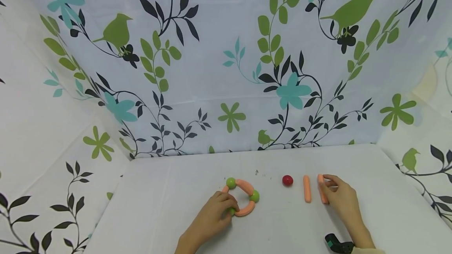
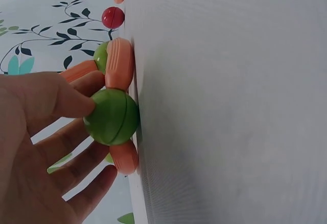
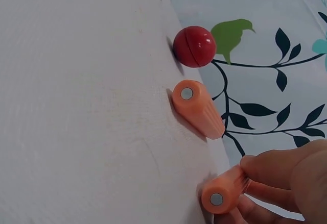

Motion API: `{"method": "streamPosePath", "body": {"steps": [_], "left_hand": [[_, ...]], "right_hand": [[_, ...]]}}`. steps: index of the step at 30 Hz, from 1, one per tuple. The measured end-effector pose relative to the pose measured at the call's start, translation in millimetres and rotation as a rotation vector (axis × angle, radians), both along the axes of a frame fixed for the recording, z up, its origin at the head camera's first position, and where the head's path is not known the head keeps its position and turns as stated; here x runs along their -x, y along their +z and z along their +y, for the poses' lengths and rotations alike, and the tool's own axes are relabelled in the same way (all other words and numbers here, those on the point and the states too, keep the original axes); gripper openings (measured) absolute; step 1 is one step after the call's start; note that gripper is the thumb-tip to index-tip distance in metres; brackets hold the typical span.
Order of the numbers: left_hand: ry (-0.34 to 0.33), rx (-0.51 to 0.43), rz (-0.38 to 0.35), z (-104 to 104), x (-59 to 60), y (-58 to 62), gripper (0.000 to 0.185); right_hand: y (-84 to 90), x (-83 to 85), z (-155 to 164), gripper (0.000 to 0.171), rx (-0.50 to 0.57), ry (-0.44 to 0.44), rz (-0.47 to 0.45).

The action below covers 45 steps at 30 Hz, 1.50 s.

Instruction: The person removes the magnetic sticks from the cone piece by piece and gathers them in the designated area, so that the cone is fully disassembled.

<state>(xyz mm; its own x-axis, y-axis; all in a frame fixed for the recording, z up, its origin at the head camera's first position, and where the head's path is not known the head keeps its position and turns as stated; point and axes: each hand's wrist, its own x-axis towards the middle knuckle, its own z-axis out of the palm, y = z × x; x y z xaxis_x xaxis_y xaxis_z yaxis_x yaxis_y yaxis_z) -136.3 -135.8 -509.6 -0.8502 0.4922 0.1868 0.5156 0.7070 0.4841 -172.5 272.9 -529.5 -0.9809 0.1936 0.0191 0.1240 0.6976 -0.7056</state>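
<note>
A ring of curved orange sticks [image 1: 245, 185] and green balls [image 1: 231, 183] lies on the white table [image 1: 159, 207]. My left hand [image 1: 228, 203] grips it at its near-left side. In the left wrist view the thumb of my left hand [image 2: 91, 106] and its fingers pinch one green ball [image 2: 112, 117] between two orange sticks [image 2: 120, 63]. My right hand [image 1: 326, 186] pinches the far end of a straight orange stick [image 1: 322, 193] lying on the table. That held stick [image 3: 225, 196] shows a metal end below my fingertips [image 3: 271, 169]. A second loose orange stick [image 1: 307, 188] lies just left of it.
A red ball [image 1: 287, 180] rests between the ring and the loose sticks, and also shows as the red ball [image 3: 194, 46] beyond the free stick [image 3: 198, 108]. Patterned cloth walls [image 1: 226, 69] enclose the table at the back and both sides. A black wrist mount [image 1: 338, 244] sits on my right wrist.
</note>
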Motion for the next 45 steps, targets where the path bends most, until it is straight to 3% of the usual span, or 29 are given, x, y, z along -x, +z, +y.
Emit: {"method": "streamPosePath", "body": {"steps": [10, 19, 25, 33, 39, 45], "left_hand": [[0.022, 0.007, 0.014, 0.8, 2.0, -1.6, 0.03], [0.08, -0.014, 0.076, -0.3, 1.9, -2.3, 0.035], [0.195, -0.075, 0.093, 9.0, 0.0, -5.9, 0.025], [0.428, -0.143, 0.082, 29.5, -4.6, -5.7, 0.019], [0.517, -0.209, 0.029, 39.7, -5.2, -3.9, 0.026], [0.627, -0.277, 0.007, 53.5, -4.9, -3.1, 0.028]], "right_hand": [[-1.9, 0.2, -5.0, 0.044, -0.045, -0.014, 0.018], [-0.8, -0.5, -8.7, 0.042, -0.037, -0.003, 0.025], [5.9, -4.4, -6.8, 0.042, -0.043, 0.021, 0.032], [17.7, -15.4, -13.3, 0.039, -0.017, -0.043, 0.03], [28.7, -24.8, -26.3, 0.039, -0.006, -0.064, 0.055], [36.7, -32.4, -43.8, 0.037, 0.078, -0.104, 0.063]]}}
